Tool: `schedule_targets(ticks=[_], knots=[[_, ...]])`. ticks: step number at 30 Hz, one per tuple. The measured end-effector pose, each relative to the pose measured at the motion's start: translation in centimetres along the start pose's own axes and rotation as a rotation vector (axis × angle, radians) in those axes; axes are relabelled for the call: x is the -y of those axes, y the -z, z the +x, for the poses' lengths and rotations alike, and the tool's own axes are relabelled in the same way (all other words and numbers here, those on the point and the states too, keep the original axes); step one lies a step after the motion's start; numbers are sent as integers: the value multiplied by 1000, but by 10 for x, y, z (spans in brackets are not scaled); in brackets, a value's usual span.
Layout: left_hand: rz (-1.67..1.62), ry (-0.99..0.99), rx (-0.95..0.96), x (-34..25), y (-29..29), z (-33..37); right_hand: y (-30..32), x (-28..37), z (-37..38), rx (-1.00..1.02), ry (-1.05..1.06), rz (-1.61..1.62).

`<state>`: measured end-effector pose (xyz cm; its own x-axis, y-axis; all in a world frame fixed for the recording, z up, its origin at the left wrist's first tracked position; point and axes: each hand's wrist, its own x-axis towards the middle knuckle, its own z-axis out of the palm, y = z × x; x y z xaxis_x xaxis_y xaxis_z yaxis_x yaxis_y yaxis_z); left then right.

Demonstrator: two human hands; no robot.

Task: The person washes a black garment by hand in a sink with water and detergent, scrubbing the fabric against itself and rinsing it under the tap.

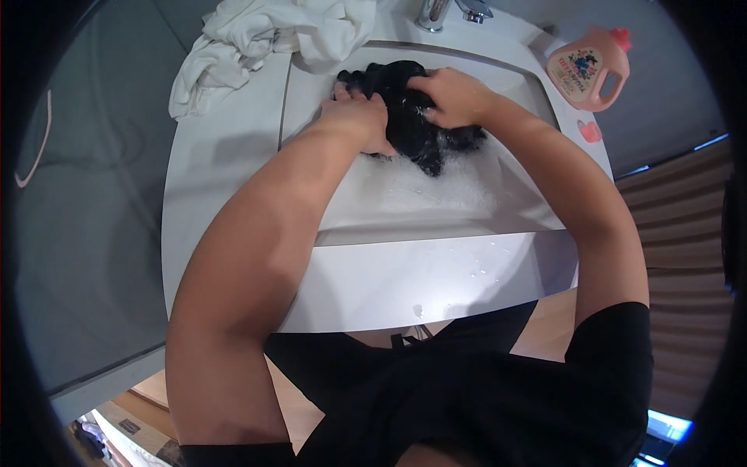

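A wet, bunched black cloth (pixel 412 117) lies in the white sink basin (pixel 350 222), with soap suds (pixel 459 183) around its near side. My left hand (pixel 356 118) rests on the cloth's left edge with its fingers spread. On the right, my right hand (pixel 455 97) is closed on the upper part of the cloth, its fingers curled in and its fingertips partly hidden. Whether the cloth is a garment cannot be made out.
White crumpled fabric (pixel 257 47) sits on the counter at the far left. A chrome faucet (pixel 433 15) stands behind the basin. A pink detergent bottle (pixel 589 68) and its small pink cap (pixel 590 131) are on the right. Water drops dot the front ledge (pixel 436 272).
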<state>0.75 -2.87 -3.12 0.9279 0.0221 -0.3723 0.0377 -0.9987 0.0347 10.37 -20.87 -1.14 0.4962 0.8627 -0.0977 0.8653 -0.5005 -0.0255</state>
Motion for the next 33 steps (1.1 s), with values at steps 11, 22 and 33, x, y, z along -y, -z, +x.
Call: schedule_targets(ticks=[11,22,33], knots=[[39,-80,-3,-1,8,-8,-22,5,-88,122,143,-95],[37,-55,26,-13,6,-18,-89,-18,-11,-235,-135,-433],[28,-44,-20,5,3,-6,7,-5,-34,-42,135,92]])
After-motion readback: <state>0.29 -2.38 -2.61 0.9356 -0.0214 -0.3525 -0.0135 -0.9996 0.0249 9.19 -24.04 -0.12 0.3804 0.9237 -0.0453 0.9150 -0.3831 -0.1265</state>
